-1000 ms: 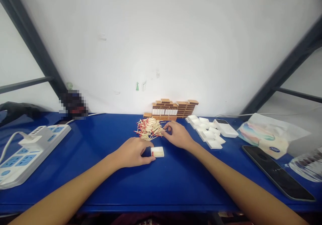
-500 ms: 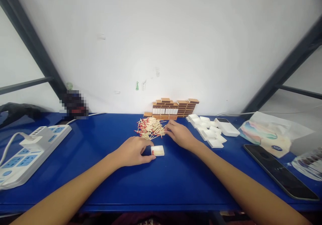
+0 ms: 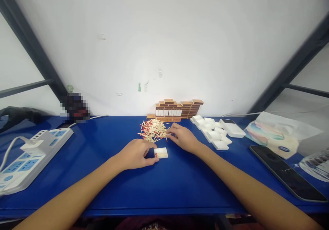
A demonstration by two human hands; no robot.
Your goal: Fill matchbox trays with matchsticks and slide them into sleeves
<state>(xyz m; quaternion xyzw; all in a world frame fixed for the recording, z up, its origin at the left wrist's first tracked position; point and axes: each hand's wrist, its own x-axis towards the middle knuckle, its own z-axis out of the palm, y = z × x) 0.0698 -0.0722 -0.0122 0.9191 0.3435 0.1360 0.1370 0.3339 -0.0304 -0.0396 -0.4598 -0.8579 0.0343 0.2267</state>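
Observation:
My left hand (image 3: 137, 154) rests on the blue table with thumb and fingers around the left end of a small white matchbox tray (image 3: 161, 152). A few matchsticks lie in the tray, their red heads toward my left hand. Just behind it is a loose pile of red-headed matchsticks (image 3: 153, 130), pointing in many directions. At the right edge of this pile, my right hand (image 3: 182, 137) has its thumb and fingertips closed in a pinch on a matchstick (image 3: 167, 137); the fingers partly hide it.
Brown matchboxes (image 3: 191, 110) are stacked against the wall behind the pile. Several white trays (image 3: 213, 134) lie to the right, beside a white device (image 3: 233, 129), a tissue pack (image 3: 272, 137) and a phone (image 3: 285, 171). A power strip (image 3: 28, 161) sits on the left.
My right fingertips have shifted slightly left along the edge of the matchstick pile. My left hand keeps its hold on the tray; the view has moved a little.

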